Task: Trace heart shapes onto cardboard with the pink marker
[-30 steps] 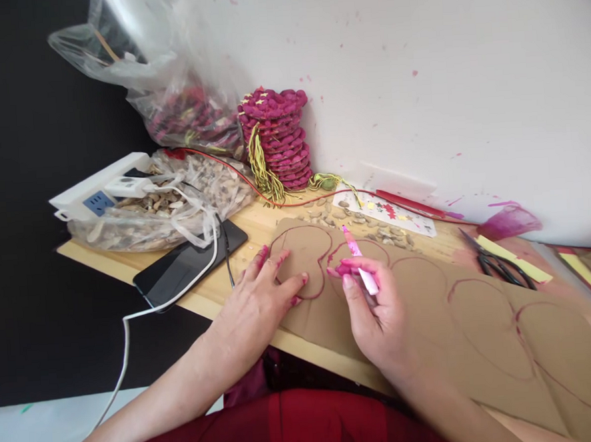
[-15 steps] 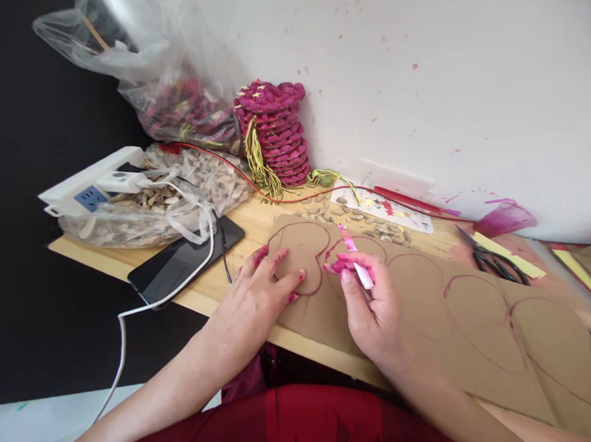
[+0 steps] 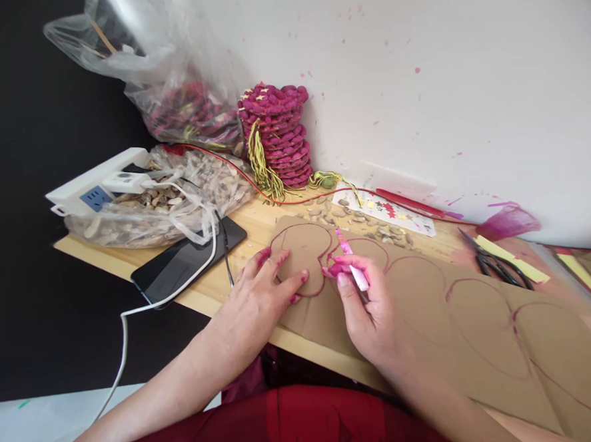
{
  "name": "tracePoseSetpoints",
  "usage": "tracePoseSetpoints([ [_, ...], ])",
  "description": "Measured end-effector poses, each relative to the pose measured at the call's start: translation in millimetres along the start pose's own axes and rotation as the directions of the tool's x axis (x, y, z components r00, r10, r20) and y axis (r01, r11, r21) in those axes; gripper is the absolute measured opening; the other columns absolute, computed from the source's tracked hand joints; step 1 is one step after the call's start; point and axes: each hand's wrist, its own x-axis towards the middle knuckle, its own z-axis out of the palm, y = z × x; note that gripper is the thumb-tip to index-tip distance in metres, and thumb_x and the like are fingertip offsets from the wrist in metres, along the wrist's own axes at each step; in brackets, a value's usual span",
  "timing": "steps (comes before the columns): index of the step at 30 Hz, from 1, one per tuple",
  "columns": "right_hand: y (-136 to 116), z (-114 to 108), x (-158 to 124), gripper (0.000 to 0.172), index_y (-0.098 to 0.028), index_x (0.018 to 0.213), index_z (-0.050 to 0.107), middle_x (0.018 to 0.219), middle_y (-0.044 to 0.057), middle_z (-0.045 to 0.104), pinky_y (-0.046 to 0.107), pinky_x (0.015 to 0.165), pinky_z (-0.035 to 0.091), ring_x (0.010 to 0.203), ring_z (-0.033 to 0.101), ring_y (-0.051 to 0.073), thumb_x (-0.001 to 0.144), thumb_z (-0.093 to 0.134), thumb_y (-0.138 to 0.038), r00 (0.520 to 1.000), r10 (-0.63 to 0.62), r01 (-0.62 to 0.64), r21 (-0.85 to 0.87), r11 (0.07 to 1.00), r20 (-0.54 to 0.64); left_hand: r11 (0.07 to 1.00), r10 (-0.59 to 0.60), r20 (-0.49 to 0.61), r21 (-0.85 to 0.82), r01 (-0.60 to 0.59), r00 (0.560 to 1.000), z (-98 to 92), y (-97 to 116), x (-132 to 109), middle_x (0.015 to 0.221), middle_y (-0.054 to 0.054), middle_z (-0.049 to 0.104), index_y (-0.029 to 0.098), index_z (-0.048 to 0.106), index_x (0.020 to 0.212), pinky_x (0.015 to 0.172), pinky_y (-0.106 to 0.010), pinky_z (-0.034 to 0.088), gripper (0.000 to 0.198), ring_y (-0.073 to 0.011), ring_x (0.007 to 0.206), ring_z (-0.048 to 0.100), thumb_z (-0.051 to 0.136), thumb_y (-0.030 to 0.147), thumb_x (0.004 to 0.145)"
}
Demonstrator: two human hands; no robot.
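A long sheet of brown cardboard (image 3: 301, 320) lies along the table, with several rounded outlines drawn on it in dark pink. My left hand (image 3: 260, 290) rests on its left end with the fingers spread, over the lower left of the first outline. Pink stains mark the fingertips of both hands. Between thumb and fingers of my right hand (image 3: 369, 316) is a white marker pen (image 3: 360, 278) smeared with pink. The hand is where the first two outlines meet; its fingers hide the writing tip, so I cannot tell whether the tip touches the cardboard.
Behind the cardboard lie loose peanut shells (image 3: 389, 232), a sticker sheet (image 3: 410, 219) and a stacked magenta ornament (image 3: 280, 135) with yellow tassels. Black scissors (image 3: 498, 265) are at the right. A phone (image 3: 188, 261), power strip (image 3: 97, 183) and bag of shells (image 3: 125, 225) stand left.
My right hand, with the marker pen, has shifted slightly left toward the edge of the first outline. My left hand stays in place on the cardboard. The view has moved a little.
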Motion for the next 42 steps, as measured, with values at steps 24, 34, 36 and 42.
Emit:
tracePoseSetpoints([
  [24, 8, 5, -1, 0.027, -0.025, 0.120, 0.061, 0.112, 0.009, 0.071, 0.042, 0.094, 0.055, 0.103, 0.069, 0.023, 0.102, 0.049, -0.041, 0.999, 0.020, -0.020, 0.004, 1.000, -0.032, 0.966, -0.027, 0.118, 0.258, -0.004, 0.993, -1.9, 26, 30, 0.118, -0.020, 0.066, 0.007, 0.057, 0.135, 0.096, -0.047, 0.055, 0.041, -0.0328, 0.117, 0.061, 0.047, 0.027, 0.100],
  [34, 0, -15, 13, 0.029, -0.024, 0.116, 0.063, 0.107, 0.009, 0.073, 0.034, 0.070, 0.052, 0.087, 0.070, 0.020, 0.102, 0.049, -0.045, 0.967, 0.107, -0.068, 0.169, 0.983, -0.232, 0.962, 0.001, 0.076, 0.271, -0.022, 0.997, 4.2, 23, 29, 0.145, -0.022, 0.056, 0.008, 0.060, 0.131, 0.097, -0.045, 0.057, 0.039, -0.0349, 0.133, 0.055, 0.055, 0.026, 0.096],
  [36, 1, -26, 19, 0.034, -0.024, 0.114, 0.064, 0.104, 0.009, 0.074, 0.033, 0.065, 0.050, 0.079, 0.069, 0.019, 0.101, 0.049, -0.051, 0.948, 0.147, -0.088, 0.210, 0.974, -0.281, 0.959, -0.006, 0.101, 0.283, -0.023, 0.995, 3.0, 22, 31, 0.145, -0.022, 0.057, 0.007, 0.058, 0.134, 0.096, -0.045, 0.058, 0.043, -0.0344, 0.132, 0.056, 0.056, 0.026, 0.096],
  [42, -2, -48, 49, 0.035, -0.023, 0.101, 0.067, 0.076, 0.003, 0.066, 0.031, 0.054, 0.043, 0.063, 0.057, 0.017, 0.093, 0.061, -0.056, 0.935, 0.247, -0.192, 0.222, 0.956, -0.253, 0.943, -0.020, 0.151, 0.330, -0.032, 0.988, -2.8, 28, 37, 0.142, -0.021, 0.059, 0.011, 0.056, 0.138, 0.089, -0.045, 0.061, 0.044, -0.0347, 0.129, 0.058, 0.051, 0.019, 0.096],
])
